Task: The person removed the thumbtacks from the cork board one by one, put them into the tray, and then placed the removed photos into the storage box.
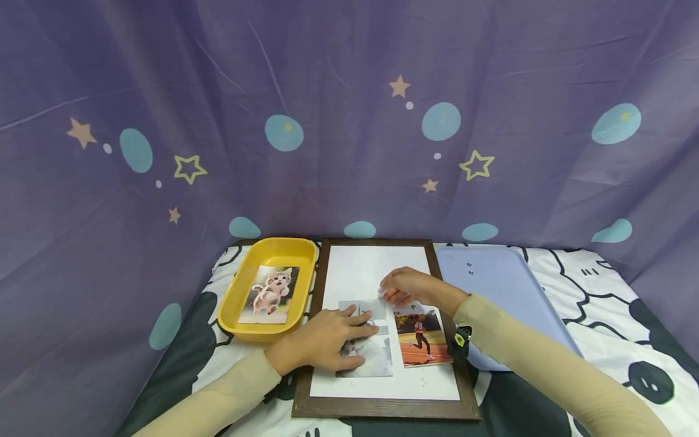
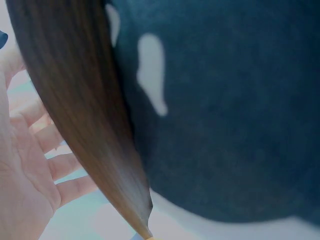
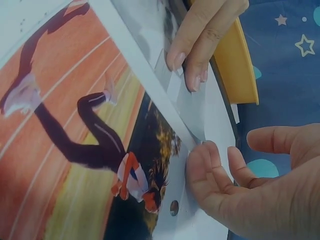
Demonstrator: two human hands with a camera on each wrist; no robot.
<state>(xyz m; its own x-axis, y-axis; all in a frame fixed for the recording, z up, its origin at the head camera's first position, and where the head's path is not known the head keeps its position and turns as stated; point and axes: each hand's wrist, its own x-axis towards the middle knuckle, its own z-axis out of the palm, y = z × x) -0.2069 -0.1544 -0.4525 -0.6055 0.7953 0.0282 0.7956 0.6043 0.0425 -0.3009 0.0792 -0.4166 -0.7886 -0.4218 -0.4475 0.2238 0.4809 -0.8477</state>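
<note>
A brown-framed whiteboard (image 1: pixel 377 258) lies on patterned bedding with two photos on it. My left hand (image 1: pixel 335 338) rests with spread fingers on the grey photo (image 1: pixel 379 364), covering much of its picture. My right hand (image 1: pixel 409 286) is at that photo's top right corner, fingertips down against the board and thumb held apart in the right wrist view. Right of it lies the photo of a runner (image 1: pixel 420 340) on an orange track. A small round silver magnet (image 3: pixel 174 207) sits by the runner photo's top edge. The left wrist view shows my left palm (image 2: pixel 25 170) beside the frame.
A yellow tray (image 1: pixel 232 315) at the left holds a kitten photo (image 1: pixel 270 294). At the right, a pale blue tray (image 1: pixel 494 291) carries small silver magnets (image 1: pixel 470 268). A purple curtain (image 1: pixel 349 121) with stars hangs behind.
</note>
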